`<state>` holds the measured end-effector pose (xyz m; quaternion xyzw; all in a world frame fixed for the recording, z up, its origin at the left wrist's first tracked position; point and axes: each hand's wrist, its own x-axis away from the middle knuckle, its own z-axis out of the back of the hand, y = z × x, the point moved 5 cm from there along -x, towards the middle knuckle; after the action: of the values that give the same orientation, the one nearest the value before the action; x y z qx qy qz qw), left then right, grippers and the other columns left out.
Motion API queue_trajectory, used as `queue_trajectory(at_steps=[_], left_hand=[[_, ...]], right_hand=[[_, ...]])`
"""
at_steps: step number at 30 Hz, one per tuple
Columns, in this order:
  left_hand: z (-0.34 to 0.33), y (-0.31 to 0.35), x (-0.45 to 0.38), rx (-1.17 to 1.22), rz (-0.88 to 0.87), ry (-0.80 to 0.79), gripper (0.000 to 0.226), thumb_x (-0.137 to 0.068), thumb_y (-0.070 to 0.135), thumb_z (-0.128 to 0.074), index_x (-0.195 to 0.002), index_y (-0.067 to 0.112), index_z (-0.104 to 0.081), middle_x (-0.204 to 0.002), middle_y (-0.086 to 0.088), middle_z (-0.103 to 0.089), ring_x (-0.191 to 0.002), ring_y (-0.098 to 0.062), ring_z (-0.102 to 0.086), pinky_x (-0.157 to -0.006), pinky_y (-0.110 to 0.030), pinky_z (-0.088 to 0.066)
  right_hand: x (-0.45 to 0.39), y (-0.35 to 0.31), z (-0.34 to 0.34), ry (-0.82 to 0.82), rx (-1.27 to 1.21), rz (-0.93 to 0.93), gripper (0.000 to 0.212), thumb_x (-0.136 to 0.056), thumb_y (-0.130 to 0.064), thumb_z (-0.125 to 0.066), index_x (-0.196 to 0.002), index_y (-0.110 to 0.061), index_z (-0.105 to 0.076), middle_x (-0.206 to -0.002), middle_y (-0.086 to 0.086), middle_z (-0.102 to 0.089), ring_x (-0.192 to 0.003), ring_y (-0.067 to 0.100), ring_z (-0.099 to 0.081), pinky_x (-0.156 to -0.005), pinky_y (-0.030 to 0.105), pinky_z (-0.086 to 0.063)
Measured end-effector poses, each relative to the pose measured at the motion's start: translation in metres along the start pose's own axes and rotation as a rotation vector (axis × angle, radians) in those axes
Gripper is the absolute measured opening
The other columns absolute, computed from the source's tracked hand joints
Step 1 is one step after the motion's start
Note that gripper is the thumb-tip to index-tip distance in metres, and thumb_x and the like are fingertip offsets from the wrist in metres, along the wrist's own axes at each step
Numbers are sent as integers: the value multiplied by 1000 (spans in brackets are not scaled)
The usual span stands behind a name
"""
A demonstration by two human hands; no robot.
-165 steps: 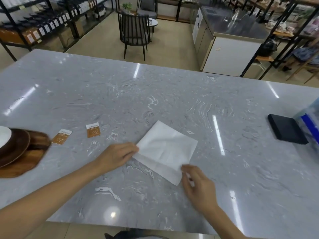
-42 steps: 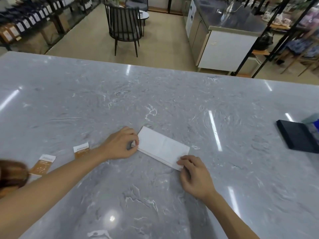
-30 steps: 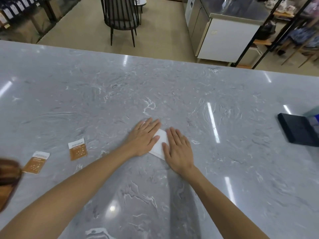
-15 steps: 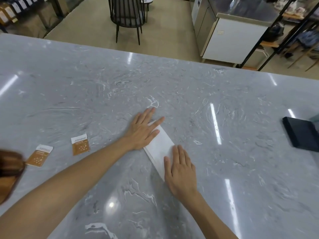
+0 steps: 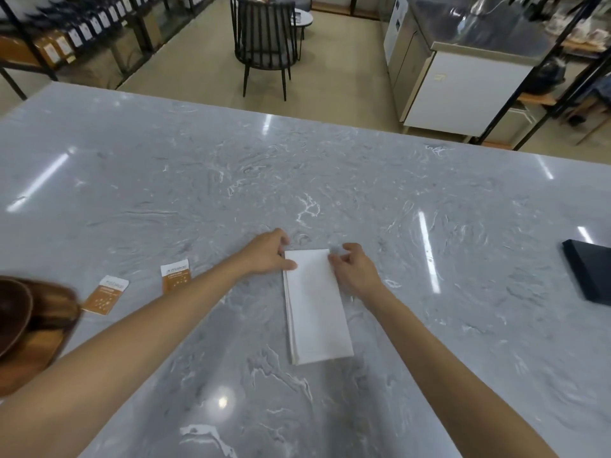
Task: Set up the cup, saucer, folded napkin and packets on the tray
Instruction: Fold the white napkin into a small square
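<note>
There, you pinched the far corners of the folded napkin (image 5: 315,305), left hand (image 5: 266,254) and right hand (image 5: 355,271) with fingers curled on it, flat mid-table (image 5: 429,325); two packets (image 5: 176,274) lay left, near the tray (image 5: 36,328).

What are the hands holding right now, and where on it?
Both hands pinch the napkin at its far end: left hand on the far-left corner, right hand on the far-right corner. It lies flat on the counter.

White folded napkin (image 5: 315,305) flat; two packets (image 5: 139,287) leftward.
</note>
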<state>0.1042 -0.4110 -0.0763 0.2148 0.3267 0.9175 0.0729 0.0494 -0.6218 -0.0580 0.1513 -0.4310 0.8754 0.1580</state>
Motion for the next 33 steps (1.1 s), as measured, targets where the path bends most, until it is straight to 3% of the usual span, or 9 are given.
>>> queue_trajectory(at_steps=[4, 7, 9, 12, 14, 18, 25, 29, 33], left_hand=[[4, 8, -6, 4, 70, -82, 55, -75, 25, -88, -121, 11, -61, -104, -1, -60, -94, -17, -59, -82, -25, -47], [7, 11, -5, -11, 81, -131, 44, -75, 22, -88, -112, 10, -68, -98, 0, -63, -90, -17, -60, -81, -28, -48], [8, 12, -5, 10, 69, -157, 31, -76, 15, -87, -102, 11, -69, -97, -2, -66, -90, -19, -62, -85, -32, -52], [9, 16, -3, -5, 27, -170, 23, -79, 10, -83, -86, 18, -63, -92, -2, -65, -86, -19, -61, -78, -31, -49], [13, 20, -1, -27, -14, -158, 23, -80, 11, -81, -84, 19, -60, -85, 3, -62, -82, -17, -59, -70, -25, -47], [25, 31, 10, 64, -123, -106, 25, -79, 6, -81, -85, 19, -60, -80, 7, -63, -71, -9, -59, -64, -18, -45], [44, 55, 64, 90, -357, 117, 21, -82, 5, -75, -100, 15, -71, -96, 5, -74, -87, -6, -66, -72, -10, -47], [25, 61, 108, -18, -522, 210, 20, -85, 9, -70, -103, 18, -70, -99, 8, -71, -93, -7, -60, -78, -15, -48], [-8, 52, 142, -77, -645, 263, 16, -88, 13, -69, -103, 18, -69, -101, 7, -66, -100, -14, -56, -82, -28, -48]], right_hand=[[-40, -20, -3, -165, 29, -31, 65, -82, -40, -81, -136, -15, -54, -127, 9, -63, -116, 27, -63, -99, 39, -52], [-48, -34, -4, -289, 141, -40, 62, -72, -39, -89, -122, -9, -67, -90, 4, -58, -72, 15, -55, -61, 27, -42], [-51, -43, -6, -371, 265, -33, 58, -71, -35, -87, -116, -3, -71, -79, 7, -49, -59, 16, -41, -54, 27, -32], [-52, -55, -9, -394, 479, 79, 43, -74, -27, -87, -109, -9, -73, -91, 1, -61, -80, 19, -58, -68, 30, -48], [-54, -61, -10, -391, 536, 160, 42, -74, -26, -88, -108, -15, -67, -104, 0, -61, -96, 21, -60, -79, 30, -47], [-48, -73, -1, -442, 562, 253, 67, -74, -31, -89, -133, -22, -59, -111, -1, -55, -102, 20, -58, -90, 33, -49], [2, -88, 27, -248, 531, 549, 19, -83, -18, -81, -102, -17, -79, -98, 3, -75, -89, 17, -65, -77, 24, -47], [54, -64, 35, -68, 585, 711, 20, -87, -20, -76, -107, -23, -76, -103, 2, -71, -97, 20, -61, -87, 34, -51], [99, -19, 30, 82, 555, 785, 25, -87, -18, -75, -112, -20, -74, -107, 2, -68, -99, 26, -61, -75, 42, -57]])
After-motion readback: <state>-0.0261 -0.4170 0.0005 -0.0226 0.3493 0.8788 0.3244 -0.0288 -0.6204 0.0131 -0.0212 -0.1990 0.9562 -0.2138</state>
